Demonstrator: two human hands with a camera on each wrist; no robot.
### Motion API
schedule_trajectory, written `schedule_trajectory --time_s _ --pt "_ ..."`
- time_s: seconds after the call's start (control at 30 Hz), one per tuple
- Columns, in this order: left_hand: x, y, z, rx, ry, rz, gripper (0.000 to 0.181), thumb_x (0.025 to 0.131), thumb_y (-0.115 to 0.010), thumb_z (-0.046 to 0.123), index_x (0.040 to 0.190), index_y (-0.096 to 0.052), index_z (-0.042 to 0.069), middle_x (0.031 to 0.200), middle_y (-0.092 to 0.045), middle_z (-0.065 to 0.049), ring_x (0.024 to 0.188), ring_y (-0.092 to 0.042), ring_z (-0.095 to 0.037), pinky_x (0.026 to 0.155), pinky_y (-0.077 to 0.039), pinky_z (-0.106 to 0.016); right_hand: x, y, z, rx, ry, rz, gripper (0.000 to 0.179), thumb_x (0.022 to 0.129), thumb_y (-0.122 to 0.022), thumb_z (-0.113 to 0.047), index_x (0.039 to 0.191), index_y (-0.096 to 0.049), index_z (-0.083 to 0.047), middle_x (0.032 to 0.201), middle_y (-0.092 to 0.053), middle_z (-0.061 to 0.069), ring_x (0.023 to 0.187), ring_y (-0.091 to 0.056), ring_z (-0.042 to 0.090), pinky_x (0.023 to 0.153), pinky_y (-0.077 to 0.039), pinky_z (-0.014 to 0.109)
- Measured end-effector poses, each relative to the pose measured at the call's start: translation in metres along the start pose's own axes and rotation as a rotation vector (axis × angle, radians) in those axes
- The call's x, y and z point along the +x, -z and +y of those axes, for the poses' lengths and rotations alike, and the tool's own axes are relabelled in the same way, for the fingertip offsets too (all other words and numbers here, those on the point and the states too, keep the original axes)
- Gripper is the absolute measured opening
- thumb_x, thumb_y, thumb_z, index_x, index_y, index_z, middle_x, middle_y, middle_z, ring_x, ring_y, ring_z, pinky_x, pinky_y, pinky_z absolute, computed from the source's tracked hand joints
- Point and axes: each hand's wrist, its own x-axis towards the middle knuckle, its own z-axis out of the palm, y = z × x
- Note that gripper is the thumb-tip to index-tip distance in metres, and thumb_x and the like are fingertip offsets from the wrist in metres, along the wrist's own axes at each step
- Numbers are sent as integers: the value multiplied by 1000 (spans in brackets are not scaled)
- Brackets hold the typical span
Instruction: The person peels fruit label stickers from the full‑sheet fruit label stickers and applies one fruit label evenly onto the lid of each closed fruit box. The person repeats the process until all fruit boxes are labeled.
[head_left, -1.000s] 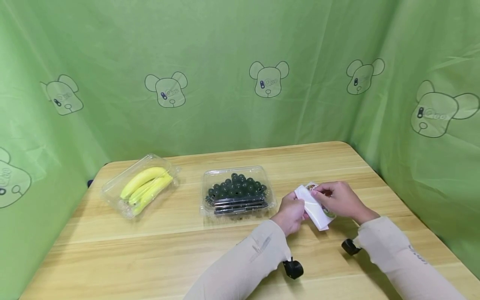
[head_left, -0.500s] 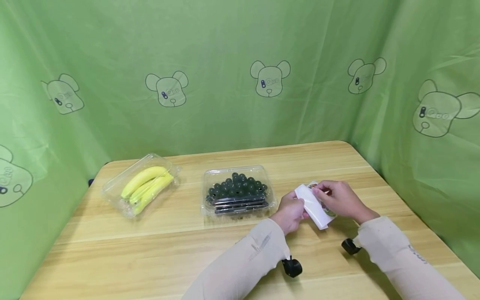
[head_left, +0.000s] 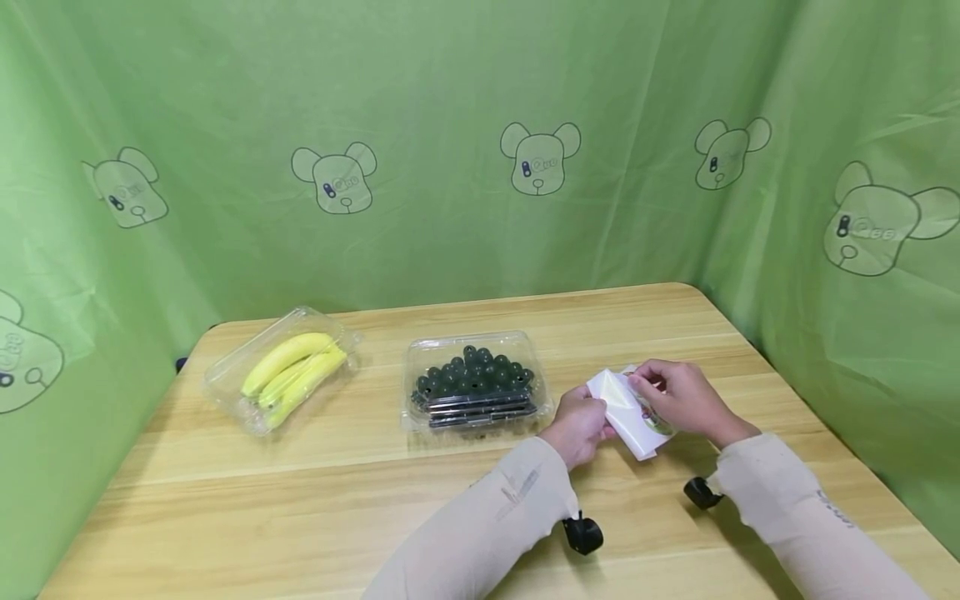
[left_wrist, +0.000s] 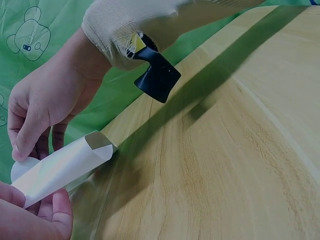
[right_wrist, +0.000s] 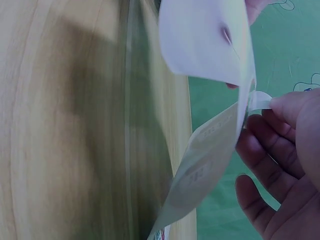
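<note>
My left hand [head_left: 576, 427] grips a white sticker sheet [head_left: 627, 417] between thumb and fingers, above the right part of the table. The sheet is bent over, its white side up, and coloured prints show along its right edge. My right hand [head_left: 688, 402] pinches the rounded edge of a sticker [right_wrist: 261, 100] between thumb and forefinger. In the right wrist view this edge stands out from the sheet's fold, while the other fingers curl below it. The left wrist view shows the sheet rolled into a loose tube. How much of the sticker is lifted is hidden.
A clear plastic box [head_left: 517, 343] of dark green grapes [head_left: 477, 372] stands left of my hands. Farther left, another clear box [head_left: 225, 379] holds yellow bananas [head_left: 288, 371]. Black wrist mounts [head_left: 583, 534] hang under both sleeves. Green curtains [head_left: 450, 242] surround the wooden table [head_left: 300, 517].
The sheet's upper part has bent a little more, with a bright crease near my left thumb. My right hand has shifted very slightly right, still pinching. The boxes have not moved.
</note>
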Motion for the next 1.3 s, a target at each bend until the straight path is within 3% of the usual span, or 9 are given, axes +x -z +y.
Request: schedule_trajectory --time_s 0.33,1.3 --pt "-1 0 -1 23 6 8 42 83 -42 -18 115 -62 0 82 -64 -9 69 -60 -19 66 -56 -32 0 1 2 -5 -15 22 13 94 -62 -6 91 -69 4 81 -69 10 68 -60 18 57 -51 24" --pt "-4 0 -3 4 33 26 49 79 -39 -21 119 -59 -2 84 -63 -11 74 -63 -23 70 -57 -35 1 5 11 -35 -43 51 17 96 -61 -13 92 -68 2 79 -67 6 68 -59 17 56 -50 23"
